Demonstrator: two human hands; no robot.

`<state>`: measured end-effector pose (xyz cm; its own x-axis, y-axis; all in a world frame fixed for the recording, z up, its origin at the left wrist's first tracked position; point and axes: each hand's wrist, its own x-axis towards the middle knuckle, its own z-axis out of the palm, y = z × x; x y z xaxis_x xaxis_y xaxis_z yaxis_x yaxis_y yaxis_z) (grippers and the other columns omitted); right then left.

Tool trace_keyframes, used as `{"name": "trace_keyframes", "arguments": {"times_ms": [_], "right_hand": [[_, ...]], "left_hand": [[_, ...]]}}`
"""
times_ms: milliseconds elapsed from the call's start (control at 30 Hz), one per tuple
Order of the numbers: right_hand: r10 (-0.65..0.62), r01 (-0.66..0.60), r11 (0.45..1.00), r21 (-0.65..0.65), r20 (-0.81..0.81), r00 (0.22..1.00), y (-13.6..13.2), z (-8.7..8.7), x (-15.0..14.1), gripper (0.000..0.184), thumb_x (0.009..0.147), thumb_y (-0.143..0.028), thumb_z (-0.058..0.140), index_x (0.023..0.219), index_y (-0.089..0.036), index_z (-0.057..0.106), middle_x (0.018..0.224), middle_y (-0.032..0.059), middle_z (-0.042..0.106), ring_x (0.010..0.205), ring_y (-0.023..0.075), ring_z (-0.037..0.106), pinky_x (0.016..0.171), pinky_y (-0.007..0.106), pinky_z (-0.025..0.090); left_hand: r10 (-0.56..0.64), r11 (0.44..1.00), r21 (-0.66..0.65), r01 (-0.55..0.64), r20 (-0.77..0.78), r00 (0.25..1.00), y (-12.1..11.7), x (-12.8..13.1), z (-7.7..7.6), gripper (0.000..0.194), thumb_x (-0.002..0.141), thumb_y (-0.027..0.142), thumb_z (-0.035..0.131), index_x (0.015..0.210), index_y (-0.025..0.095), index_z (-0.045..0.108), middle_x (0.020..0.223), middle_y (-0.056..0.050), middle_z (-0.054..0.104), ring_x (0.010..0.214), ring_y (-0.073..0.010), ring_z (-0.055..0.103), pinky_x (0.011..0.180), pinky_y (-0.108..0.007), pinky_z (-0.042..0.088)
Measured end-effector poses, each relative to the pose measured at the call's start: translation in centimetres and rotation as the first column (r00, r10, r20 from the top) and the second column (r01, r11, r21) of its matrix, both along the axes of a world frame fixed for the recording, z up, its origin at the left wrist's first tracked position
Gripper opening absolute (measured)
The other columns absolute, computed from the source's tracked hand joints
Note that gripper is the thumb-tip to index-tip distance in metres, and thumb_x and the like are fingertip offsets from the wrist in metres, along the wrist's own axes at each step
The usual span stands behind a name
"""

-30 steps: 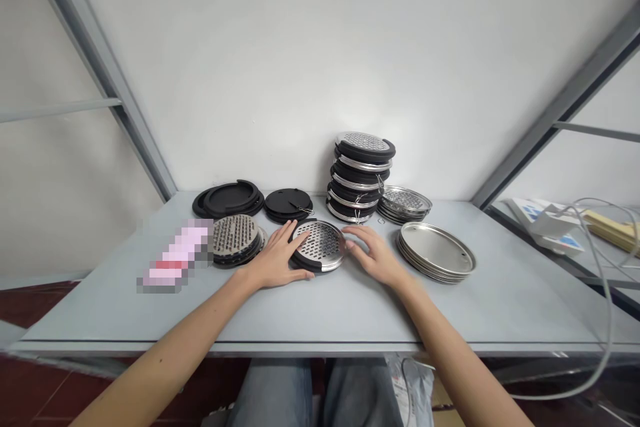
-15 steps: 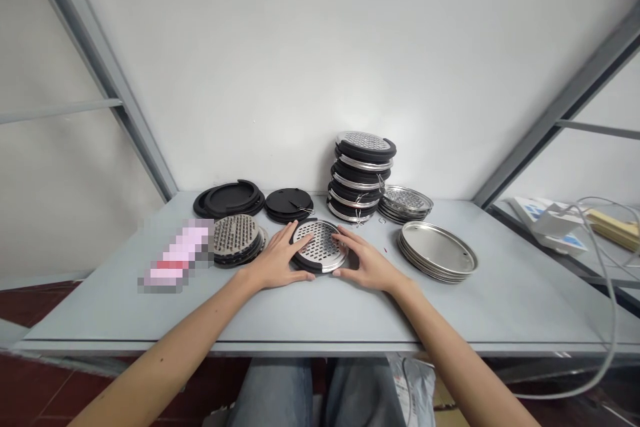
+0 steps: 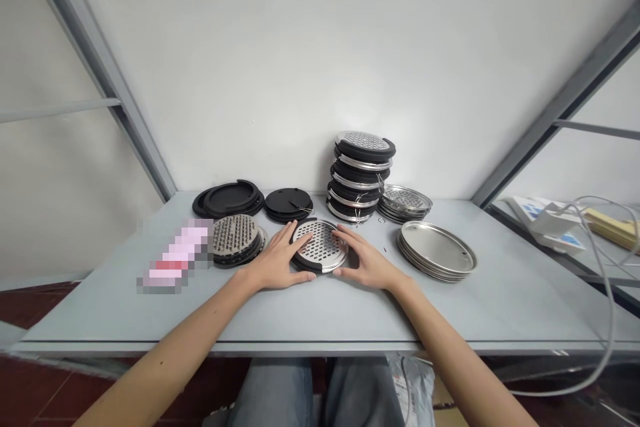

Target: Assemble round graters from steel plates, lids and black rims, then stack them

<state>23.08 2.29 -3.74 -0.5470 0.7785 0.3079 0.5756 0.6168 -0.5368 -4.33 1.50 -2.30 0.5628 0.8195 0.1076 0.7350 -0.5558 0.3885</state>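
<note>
A round metal grater (image 3: 320, 245) with slotted holes lies flat on the table in front of me. A black rim piece runs round its left side. My left hand (image 3: 281, 258) grips that black side, fingers at the back and thumb at the front edge. From the right, my right hand (image 3: 369, 259) grips the bare metal edge, with fingertips on the far side and the thumb near the front. Parts of the rim are hidden under both hands. Close to my left hand stands a stack of rough-faced grater discs (image 3: 235, 237).
Behind rises a tall stack of black-rimmed graters (image 3: 360, 180) with wire loops. Black rings (image 3: 230, 199) and black discs (image 3: 289, 202) lie back left. Metal grater plates (image 3: 406, 200) and plain metal lids (image 3: 435, 247) are stacked right. A pixelated pink item (image 3: 175, 253) is at left.
</note>
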Motion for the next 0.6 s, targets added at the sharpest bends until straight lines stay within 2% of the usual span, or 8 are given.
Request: {"name": "trace_keyframes", "arguments": {"times_ms": [200, 400, 600], "right_hand": [[-0.018, 0.018, 1.0, 0.005, -0.007, 1.0, 0.05, -0.17, 0.0, 0.087, 0.074, -0.056, 0.067, 0.145, -0.018, 0.034, 0.153, 0.0177, 0.026, 0.14, 0.0338, 0.028, 0.113, 0.054, 0.027], [-0.007, 0.007, 1.0, -0.001, 0.017, 1.0, 0.02, -0.16, -0.01, 0.085, 0.075, -0.056, 0.066, 0.144, -0.017, 0.035, 0.153, 0.0177, 0.026, 0.14, 0.032, 0.028, 0.114, 0.052, 0.027], [-0.006, 0.006, 1.0, 0.001, 0.024, 1.0, 0.15, -0.19, -0.05, 0.087, 0.075, -0.057, 0.065, 0.145, -0.016, 0.033, 0.153, 0.0182, 0.025, 0.141, 0.0308, 0.026, 0.114, 0.05, 0.026]], "left_hand": [[-0.015, 1.0, 0.021, 0.015, 0.021, 1.0, -0.05, 0.13, -0.14, 0.093, 0.076, 0.07, 0.056, 0.149, 0.024, 0.021, 0.159, -0.01, -0.006, 0.145, -0.0349, 0.002, 0.116, -0.049, 0.019], [-0.027, 0.999, 0.017, 0.027, 0.015, 1.0, 0.04, 0.08, -0.14, 0.095, 0.076, 0.072, 0.054, 0.15, 0.021, 0.021, 0.159, -0.011, 0.001, 0.145, -0.0307, 0.002, 0.117, -0.046, 0.017], [-0.058, 0.997, 0.051, 0.058, 0.002, 0.998, 0.16, 0.11, -0.15, 0.093, 0.079, 0.07, 0.053, 0.15, 0.02, 0.021, 0.158, -0.007, 0.01, 0.146, -0.029, 0.001, 0.117, -0.046, 0.017]]}}
